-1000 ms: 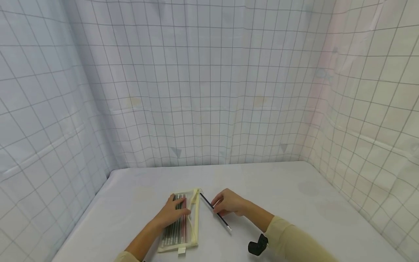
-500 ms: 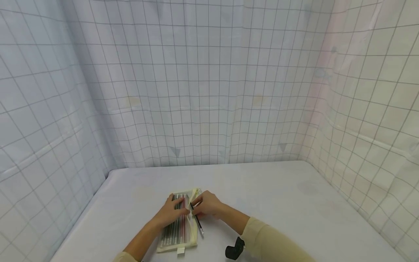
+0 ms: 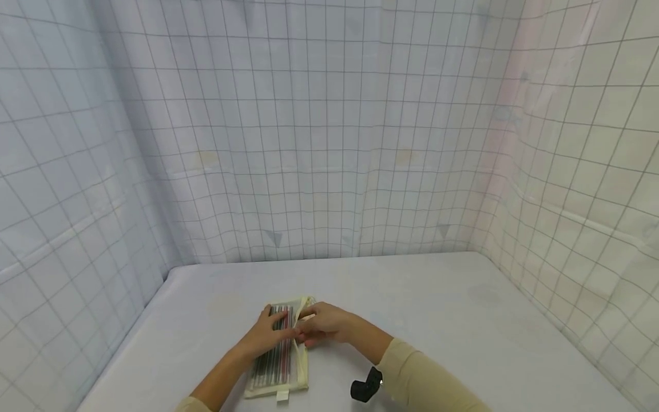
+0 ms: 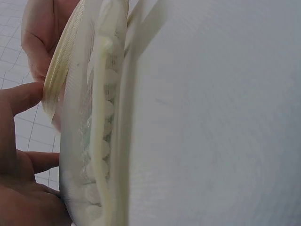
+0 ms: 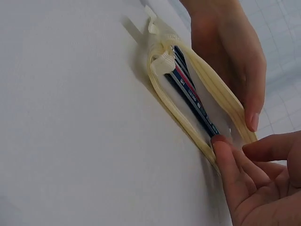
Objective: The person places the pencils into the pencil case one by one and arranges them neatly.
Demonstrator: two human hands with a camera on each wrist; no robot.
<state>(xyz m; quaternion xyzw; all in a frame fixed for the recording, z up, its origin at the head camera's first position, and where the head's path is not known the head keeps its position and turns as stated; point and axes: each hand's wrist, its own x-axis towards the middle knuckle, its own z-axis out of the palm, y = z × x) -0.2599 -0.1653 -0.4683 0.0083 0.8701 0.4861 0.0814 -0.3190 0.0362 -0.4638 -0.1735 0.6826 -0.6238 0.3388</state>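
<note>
A clear pouch with a cream zipped border (image 3: 302, 366) lies flat on the table, several pencils (image 3: 273, 360) side by side inside. My left hand (image 3: 261, 339) rests on top with fingers spread, its thumb against the zipper edge. The right wrist view shows the zipper opening (image 5: 214, 82) parted. Within it slants a dark blue pencil (image 5: 190, 96) with a red stripe, beside other pencils. The fingertips of my right hand (image 3: 326, 320) are at the opening and hold the blue pencil; they hide its far end. In the left wrist view, pencil ends show through the pouch's end wall (image 4: 101, 117).
White cloth covers the table (image 3: 412, 309). Grid-patterned curtains (image 3: 329, 143) enclose the back and both sides. A black device (image 3: 366, 386) sits at my right wrist. A small cream tab (image 3: 282, 396) sticks out from the pouch's near end.
My right hand has moved left with the pencil, from beside the pouch to its opening. The pencil has gone from outside into the pouch. My left hand stays in place.
</note>
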